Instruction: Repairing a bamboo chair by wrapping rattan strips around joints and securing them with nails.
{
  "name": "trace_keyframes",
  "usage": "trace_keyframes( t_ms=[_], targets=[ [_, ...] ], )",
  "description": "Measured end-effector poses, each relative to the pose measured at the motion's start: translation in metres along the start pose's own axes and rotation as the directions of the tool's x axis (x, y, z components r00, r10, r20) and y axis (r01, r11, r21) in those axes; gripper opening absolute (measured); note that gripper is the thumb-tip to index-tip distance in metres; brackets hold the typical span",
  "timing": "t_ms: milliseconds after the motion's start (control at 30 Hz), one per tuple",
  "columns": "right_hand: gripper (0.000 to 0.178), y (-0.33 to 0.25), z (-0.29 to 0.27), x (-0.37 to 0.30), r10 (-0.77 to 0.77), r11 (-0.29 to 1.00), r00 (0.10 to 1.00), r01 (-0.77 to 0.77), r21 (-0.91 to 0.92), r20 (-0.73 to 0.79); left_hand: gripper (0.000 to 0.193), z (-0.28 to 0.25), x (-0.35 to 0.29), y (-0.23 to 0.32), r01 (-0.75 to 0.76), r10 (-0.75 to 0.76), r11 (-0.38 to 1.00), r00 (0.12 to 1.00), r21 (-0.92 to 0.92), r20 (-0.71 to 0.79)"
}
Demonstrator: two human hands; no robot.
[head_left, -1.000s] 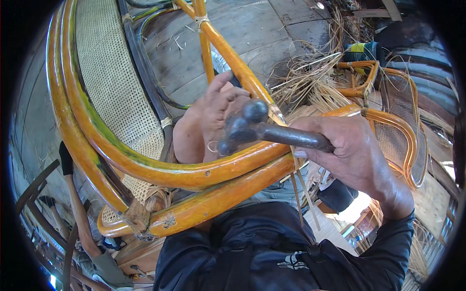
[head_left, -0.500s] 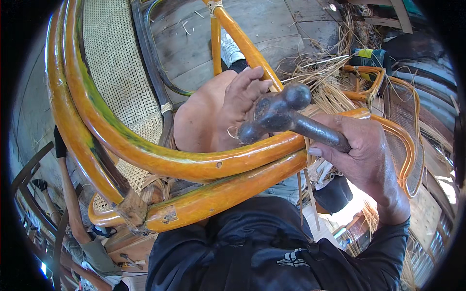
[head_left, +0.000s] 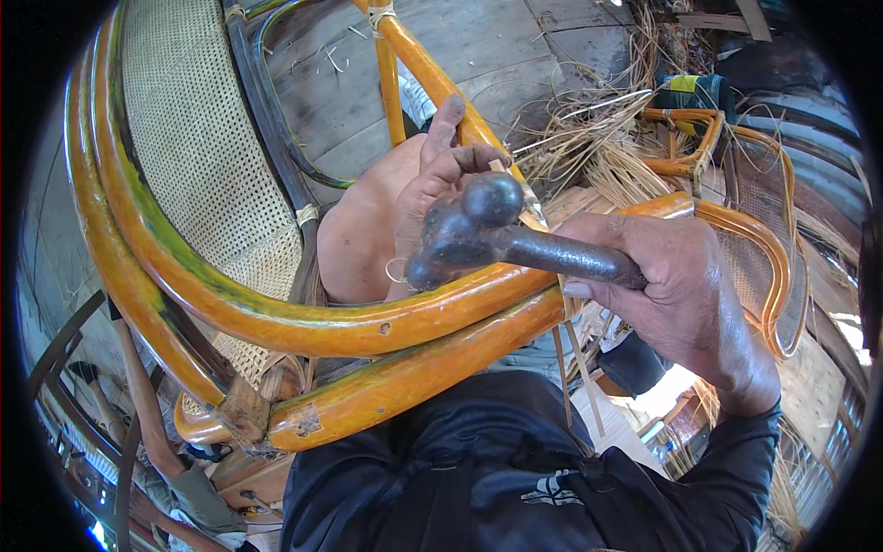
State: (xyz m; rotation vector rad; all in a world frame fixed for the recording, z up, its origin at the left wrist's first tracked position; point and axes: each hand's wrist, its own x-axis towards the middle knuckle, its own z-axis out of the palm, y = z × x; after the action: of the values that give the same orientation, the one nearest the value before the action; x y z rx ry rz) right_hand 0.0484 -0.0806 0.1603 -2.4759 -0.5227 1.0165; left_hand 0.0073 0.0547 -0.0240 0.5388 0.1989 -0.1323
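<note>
My right hand [head_left: 658, 276] grips the metal handle of a dark hammer [head_left: 460, 235] with rounded knobs on its head. The hammer is held above the joined curved poles of a glossy orange and green rattan chair frame [head_left: 359, 327]. Behind the hammer head is my left hand [head_left: 428, 184], one finger raised and the others curled beside a slanting orange pole [head_left: 432, 69]. The head hides part of that hand, and what its curled fingers pinch is not clear. Thin binding strips [head_left: 572, 354] hang from the frame below my right hand.
A woven cane panel [head_left: 193, 138] fills the chair at left. Loose rattan strips [head_left: 598, 147] lie heaped on the grey floor [head_left: 359, 92]. Another orange cane chair [head_left: 768, 239] stands at right. At lower left, another person's arm [head_left: 147, 396] shows near dark curved poles.
The hammer has shifted a little left and down in the picture. My left hand's fingers have curled, with one now pointing up. The whole chair frame appears slightly farther left.
</note>
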Motion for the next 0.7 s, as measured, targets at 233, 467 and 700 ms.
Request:
trace_keyframes(
  t_ms=[233, 467, 700],
  targets=[
    [0.026, 0.004, 0.002, -0.003, -0.046, 0.999, 0.998, 0.046, -0.012, -0.041, 0.022, 0.011, -0.002, 0.004, -0.056, 0.114, 0.859, 0.99, 0.508, -0.083],
    [0.023, 0.009, -0.001, -0.026, 0.073, 0.948, 0.974, -0.001, 0.318, -0.215, 0.025, 0.013, -0.001, -0.016, -0.101, 0.111, 0.991, 0.986, 0.091, -0.12],
    [0.03, 0.043, 0.044, -0.088, 0.179, 0.83, 0.928, 0.035, 0.557, -0.326, 0.029, 0.013, 0.008, -0.017, -0.163, 0.185, 0.976, 0.971, 0.146, -0.149]
  ],
)
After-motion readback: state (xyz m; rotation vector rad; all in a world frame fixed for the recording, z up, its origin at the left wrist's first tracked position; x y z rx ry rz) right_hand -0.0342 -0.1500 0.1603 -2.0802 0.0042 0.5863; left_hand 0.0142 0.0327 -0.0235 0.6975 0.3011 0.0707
